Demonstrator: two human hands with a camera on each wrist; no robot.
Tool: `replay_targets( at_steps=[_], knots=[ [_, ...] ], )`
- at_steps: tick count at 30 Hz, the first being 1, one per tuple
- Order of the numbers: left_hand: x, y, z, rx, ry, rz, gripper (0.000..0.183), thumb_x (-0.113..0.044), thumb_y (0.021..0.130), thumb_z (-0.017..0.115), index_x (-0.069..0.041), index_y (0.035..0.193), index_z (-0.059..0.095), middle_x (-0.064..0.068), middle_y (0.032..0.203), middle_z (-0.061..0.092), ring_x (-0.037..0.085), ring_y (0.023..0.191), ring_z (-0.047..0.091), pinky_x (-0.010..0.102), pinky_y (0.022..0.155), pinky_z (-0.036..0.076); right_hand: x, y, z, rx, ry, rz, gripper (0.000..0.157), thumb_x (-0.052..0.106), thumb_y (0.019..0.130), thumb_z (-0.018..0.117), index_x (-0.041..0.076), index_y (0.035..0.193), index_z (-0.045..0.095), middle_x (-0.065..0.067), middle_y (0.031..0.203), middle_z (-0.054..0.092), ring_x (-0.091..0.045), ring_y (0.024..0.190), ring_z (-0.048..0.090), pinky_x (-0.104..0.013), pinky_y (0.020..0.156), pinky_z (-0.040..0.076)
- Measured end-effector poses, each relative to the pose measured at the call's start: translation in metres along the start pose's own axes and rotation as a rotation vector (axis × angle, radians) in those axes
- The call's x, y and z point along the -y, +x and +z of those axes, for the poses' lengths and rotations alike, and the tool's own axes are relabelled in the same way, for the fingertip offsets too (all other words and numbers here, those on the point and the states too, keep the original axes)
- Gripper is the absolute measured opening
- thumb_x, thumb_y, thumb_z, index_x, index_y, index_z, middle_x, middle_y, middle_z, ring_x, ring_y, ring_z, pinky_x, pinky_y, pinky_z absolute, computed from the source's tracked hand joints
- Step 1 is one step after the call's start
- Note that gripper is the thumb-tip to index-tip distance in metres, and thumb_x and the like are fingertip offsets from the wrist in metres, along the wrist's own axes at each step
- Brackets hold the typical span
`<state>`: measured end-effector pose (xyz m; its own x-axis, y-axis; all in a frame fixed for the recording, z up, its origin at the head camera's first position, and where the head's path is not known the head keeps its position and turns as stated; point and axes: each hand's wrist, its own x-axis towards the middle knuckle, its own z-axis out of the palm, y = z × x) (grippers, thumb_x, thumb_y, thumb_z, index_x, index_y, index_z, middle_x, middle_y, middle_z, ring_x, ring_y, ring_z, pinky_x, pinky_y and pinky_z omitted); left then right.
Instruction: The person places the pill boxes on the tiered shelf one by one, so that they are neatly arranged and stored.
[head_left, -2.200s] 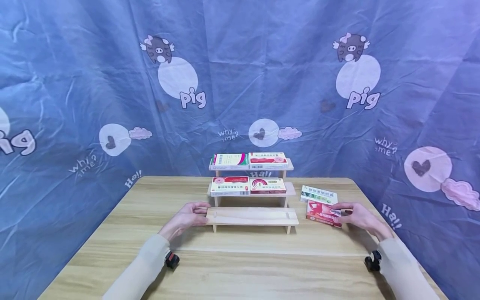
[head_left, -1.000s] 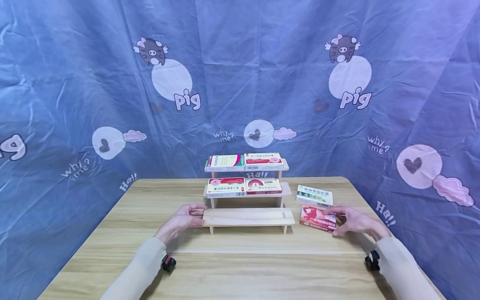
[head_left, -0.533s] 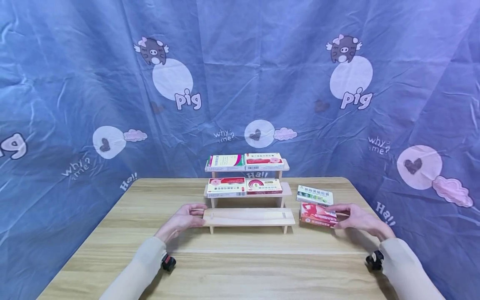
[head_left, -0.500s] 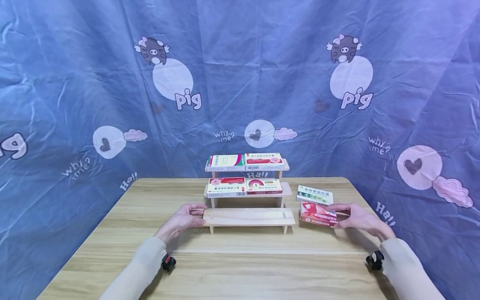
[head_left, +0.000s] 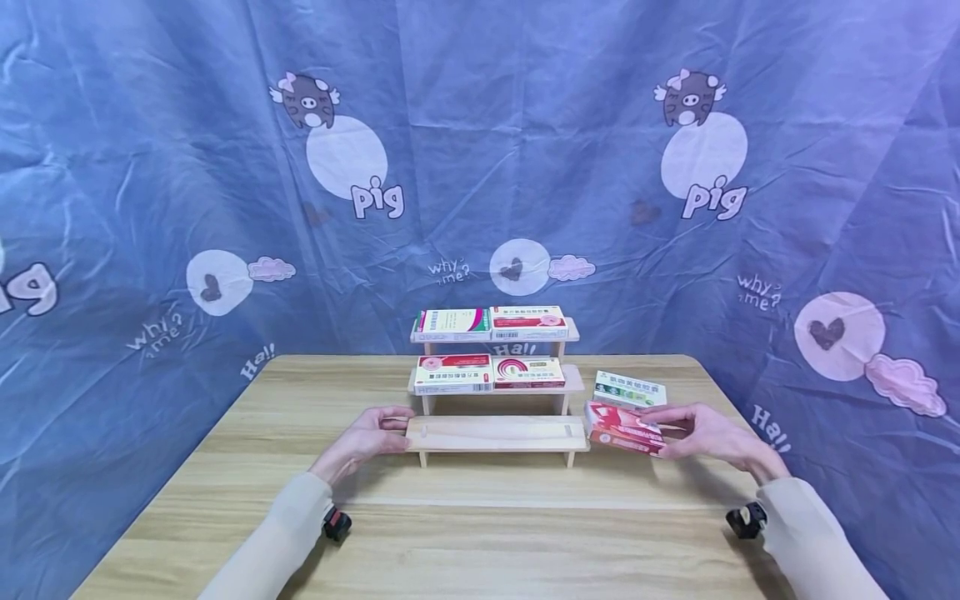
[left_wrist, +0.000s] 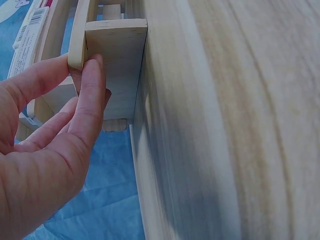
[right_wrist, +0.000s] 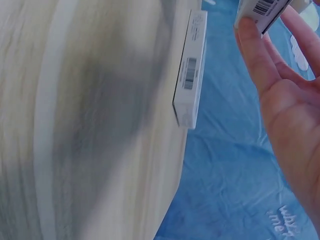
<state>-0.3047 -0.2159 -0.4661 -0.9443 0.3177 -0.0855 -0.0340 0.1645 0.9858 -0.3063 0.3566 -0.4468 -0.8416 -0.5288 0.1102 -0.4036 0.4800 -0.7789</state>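
My left hand pinches the left end of the lowest board of a three-step wooden stand; the left wrist view shows thumb and fingers on the board's end. That board carries nothing. My right hand grips a red medicine box by its right end, just right of the stand. In the right wrist view the box's white end with a barcode is between the fingers, raised off the table. Behind it lies a white-and-green medicine box on the tabletop, partly overlapped by the red one.
Two medicine boxes, one red-and-white and one with red arcs, lie on the middle step. On the top step are a green-and-white box and another red-and-white box. A blue printed curtain hangs behind the wooden table.
My right hand has taken hold of the red medicine box, lifted it and moved it left toward the stand. My left hand stays on the lowest board.
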Motion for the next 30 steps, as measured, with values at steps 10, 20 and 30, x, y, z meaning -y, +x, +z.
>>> replay_targets(
  at_steps=[10, 20, 30],
  knots=[
    [-0.002, -0.002, 0.0, -0.004, 0.005, -0.003, 0.064, 0.011, 0.081, 0.066, 0.014, 0.139, 0.039, 0.036, 0.134, 0.05, 0.017, 0.094, 0.067, 0.031, 0.085, 0.06, 0.013, 0.014, 0.014, 0.104, 0.114, -0.025, 0.055, 0.008, 0.079, 0.078, -0.005, 0.129, 0.06, -0.038, 0.141, 0.043, 0.004, 0.114, 0.057, -0.023, 0.1, 0.05],
    [-0.001, -0.003, 0.001, -0.02, 0.025, -0.012, 0.067, 0.008, 0.079, 0.068, 0.013, 0.14, 0.039, 0.035, 0.134, 0.05, 0.017, 0.095, 0.066, 0.03, 0.086, 0.059, 0.021, 0.026, 0.032, 0.129, 0.123, -0.063, 0.053, 0.01, 0.08, 0.077, -0.003, 0.129, 0.06, -0.036, 0.143, 0.042, 0.004, 0.117, 0.055, -0.026, 0.101, 0.05],
    [0.0, -0.001, 0.001, -0.002, 0.004, -0.007, 0.065, 0.011, 0.081, 0.065, 0.014, 0.14, 0.038, 0.036, 0.134, 0.049, 0.017, 0.092, 0.067, 0.029, 0.085, 0.059, 0.031, 0.038, 0.055, 0.056, 0.078, -0.021, 0.051, 0.017, 0.078, 0.081, 0.008, 0.126, 0.066, -0.024, 0.143, 0.05, 0.006, 0.114, 0.054, -0.021, 0.095, 0.05]
  ],
)
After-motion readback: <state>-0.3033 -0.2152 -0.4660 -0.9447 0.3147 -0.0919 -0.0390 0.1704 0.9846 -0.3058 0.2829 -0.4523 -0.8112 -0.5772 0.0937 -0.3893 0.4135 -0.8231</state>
